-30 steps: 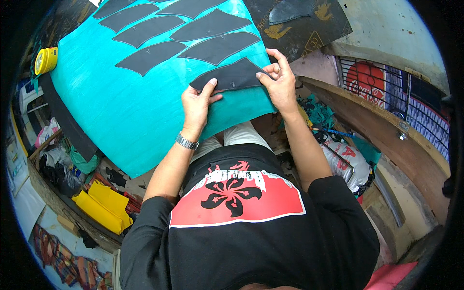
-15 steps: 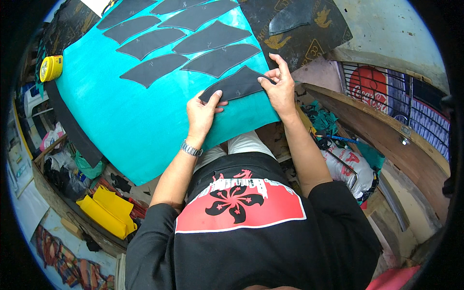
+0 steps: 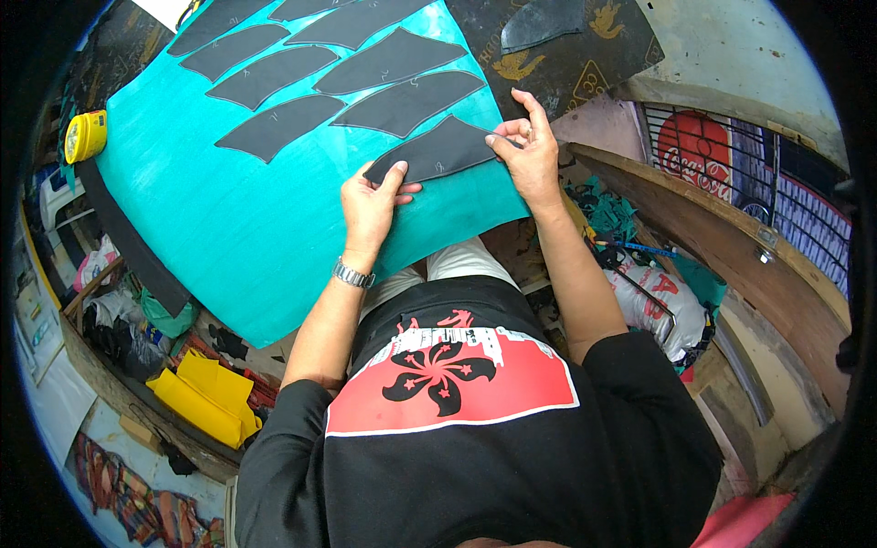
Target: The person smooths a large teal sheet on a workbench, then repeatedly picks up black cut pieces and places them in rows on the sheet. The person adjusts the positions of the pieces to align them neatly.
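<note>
Between my two hands is a black cut piece (image 3: 438, 153), curved along one edge, low over a turquoise sheet (image 3: 228, 228). My left hand (image 3: 373, 203) is closed on its left end, thumb on top and fingers beneath. At the other end my right hand (image 3: 532, 157) pinches the corner between thumb and a finger, with the index finger stretched up. Just beyond lies a similar black piece (image 3: 409, 102) flat on the sheet. Several more, such as this black piece (image 3: 279, 123), lie in rows farther up.
A round yellow container (image 3: 85, 137) stands at the sheet's left edge, above a black strip (image 3: 128, 242). Dark printed board (image 3: 621, 68) extends at the far right, bearing another dark piece (image 3: 541, 25). A wooden ledge (image 3: 694, 210) and filled white bag (image 3: 653, 306) are at right.
The black piece has shifted slightly up and left with both hands still holding its ends. It looks flatter against the turquoise sheet. The whole view has moved a little.
</note>
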### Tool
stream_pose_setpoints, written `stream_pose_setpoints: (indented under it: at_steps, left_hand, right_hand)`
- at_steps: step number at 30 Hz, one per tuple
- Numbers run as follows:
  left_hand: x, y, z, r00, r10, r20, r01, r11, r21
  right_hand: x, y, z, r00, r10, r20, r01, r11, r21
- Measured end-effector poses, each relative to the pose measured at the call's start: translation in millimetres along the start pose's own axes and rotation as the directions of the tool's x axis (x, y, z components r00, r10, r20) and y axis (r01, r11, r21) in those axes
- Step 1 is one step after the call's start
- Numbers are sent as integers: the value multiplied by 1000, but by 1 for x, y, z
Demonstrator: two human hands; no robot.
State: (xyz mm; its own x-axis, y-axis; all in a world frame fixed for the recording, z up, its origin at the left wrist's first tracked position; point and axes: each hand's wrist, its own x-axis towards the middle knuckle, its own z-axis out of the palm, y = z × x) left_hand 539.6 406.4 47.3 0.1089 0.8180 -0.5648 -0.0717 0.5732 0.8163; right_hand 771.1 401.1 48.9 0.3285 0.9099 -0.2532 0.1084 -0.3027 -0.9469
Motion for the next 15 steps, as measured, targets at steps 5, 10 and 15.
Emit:
stream_pose_setpoints:
  at_steps: [5, 10, 15]
  left_hand:
    - [-3, -4, -1, 1000, 22, -10, -22, 995, -93]
    - [-3, -7, -1, 1000, 29, -10, -30, 997, -75]
    - [-4, -7, -1, 999, 26, -26, -28, 996, -84]
  right_hand:
    - [-3, 1, 4, 997, -73, -23, 72, 996, -44]
    - [-6, -3, 4, 999, -36, -30, 36, 999, 25]
    - [-7, -9, 0, 999, -40, 7, 40, 998, -53]
